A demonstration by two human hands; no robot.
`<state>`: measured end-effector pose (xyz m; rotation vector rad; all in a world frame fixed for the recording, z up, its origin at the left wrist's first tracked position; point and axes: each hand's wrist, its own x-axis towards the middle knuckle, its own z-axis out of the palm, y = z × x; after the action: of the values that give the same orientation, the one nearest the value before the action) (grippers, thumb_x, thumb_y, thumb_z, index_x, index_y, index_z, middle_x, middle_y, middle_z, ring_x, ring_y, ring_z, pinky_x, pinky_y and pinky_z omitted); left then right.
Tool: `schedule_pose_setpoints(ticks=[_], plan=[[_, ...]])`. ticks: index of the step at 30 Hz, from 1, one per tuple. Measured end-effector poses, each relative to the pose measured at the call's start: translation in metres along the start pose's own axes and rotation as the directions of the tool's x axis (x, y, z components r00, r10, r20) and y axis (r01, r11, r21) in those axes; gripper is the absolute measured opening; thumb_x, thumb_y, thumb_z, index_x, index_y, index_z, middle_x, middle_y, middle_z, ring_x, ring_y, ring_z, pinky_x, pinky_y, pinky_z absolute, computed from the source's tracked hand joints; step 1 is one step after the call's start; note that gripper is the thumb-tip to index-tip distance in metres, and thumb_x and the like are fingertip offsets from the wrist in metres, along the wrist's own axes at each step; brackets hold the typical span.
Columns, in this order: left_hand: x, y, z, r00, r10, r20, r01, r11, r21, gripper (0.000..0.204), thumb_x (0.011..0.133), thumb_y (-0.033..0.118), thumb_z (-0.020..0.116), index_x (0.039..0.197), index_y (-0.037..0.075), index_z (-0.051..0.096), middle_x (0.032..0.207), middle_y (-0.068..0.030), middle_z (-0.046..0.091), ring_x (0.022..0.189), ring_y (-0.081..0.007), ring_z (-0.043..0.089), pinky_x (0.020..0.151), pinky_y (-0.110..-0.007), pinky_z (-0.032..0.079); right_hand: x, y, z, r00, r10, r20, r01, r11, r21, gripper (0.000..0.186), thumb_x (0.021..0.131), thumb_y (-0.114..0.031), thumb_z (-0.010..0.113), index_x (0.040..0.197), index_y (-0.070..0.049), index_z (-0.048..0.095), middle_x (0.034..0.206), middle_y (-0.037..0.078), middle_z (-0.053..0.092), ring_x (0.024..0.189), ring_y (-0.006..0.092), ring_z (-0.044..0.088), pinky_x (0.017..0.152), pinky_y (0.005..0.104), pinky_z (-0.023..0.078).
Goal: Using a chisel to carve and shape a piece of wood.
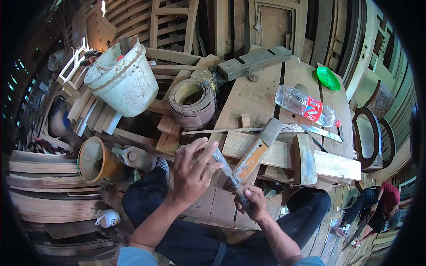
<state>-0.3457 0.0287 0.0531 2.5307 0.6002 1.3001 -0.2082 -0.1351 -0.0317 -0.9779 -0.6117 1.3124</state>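
Currently, the right hand (254, 204) grips a chisel (225, 167) by its handle near the middle of the scene, its blade pointing far and left. The left hand (190, 172), fingers spread, is just beside the blade's tip; I cannot tell whether it touches. Farther right, a plastic bottle (296, 103) lies on the table (248, 98).

Red printed label (312, 110) on bottle (290, 98)
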Motion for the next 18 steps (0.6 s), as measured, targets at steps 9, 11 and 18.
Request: schedule_pose_setpoints(ticks=[9, 11, 18], plan=[[-0.0056, -0.0105, 0.0029, 0.996, 0.048, -0.072, -0.052, 0.997, -0.060, 0.056, 0.079, 0.016, 0.079, 0.130, 0.008, 0.057, 0.119, -0.0139, 0.060, 0.107, -0.0333, 0.058, 0.091, -0.043, 0.045, 0.0005, 0.0021, 0.0004, 1.000, 0.012, 0.008, -0.012, 1.000, -0.008, 0.050, 0.093, -0.044, 0.050, 0.100, 0.003, 0.062, 0.062, 0.013, 0.058, 0.045, 0.0167, 0.051, 0.040, 0.0257, 0.039], [-0.0037, -0.0059, -0.0017, 0.999, 0.016, -0.031, -0.016, 1.000, -0.019, 0.053, 0.080, 0.016, 0.078, 0.128, 0.006, 0.058, 0.120, -0.0136, 0.060, 0.108, -0.0332, 0.057, 0.091, -0.043, 0.045, 0.0000, 0.0019, -0.0020, 0.997, 0.008, 0.075, -0.010, 1.000, 0.021, 0.042, 0.097, -0.041, 0.049, 0.105, -0.002, 0.063, 0.069, 0.010, 0.061, 0.053, 0.0135, 0.053, 0.047, 0.0248, 0.040], [0.0024, -0.0053, 0.0018, 0.991, 0.001, 0.134, 0.001, 1.000, -0.010, 0.038, 0.083, 0.008, 0.073, 0.119, 0.000, 0.066, 0.122, -0.0160, 0.063, 0.110, -0.0324, 0.060, 0.095, -0.041, 0.046, -0.0035, 0.0015, 0.0030, 0.994, -0.079, -0.082, 0.077, 0.997, -0.016, 0.037, 0.095, -0.035, 0.053, 0.102, 0.001, 0.063, 0.067, 0.011, 0.060, 0.049, 0.0132, 0.053, 0.042, 0.0240, 0.040]])
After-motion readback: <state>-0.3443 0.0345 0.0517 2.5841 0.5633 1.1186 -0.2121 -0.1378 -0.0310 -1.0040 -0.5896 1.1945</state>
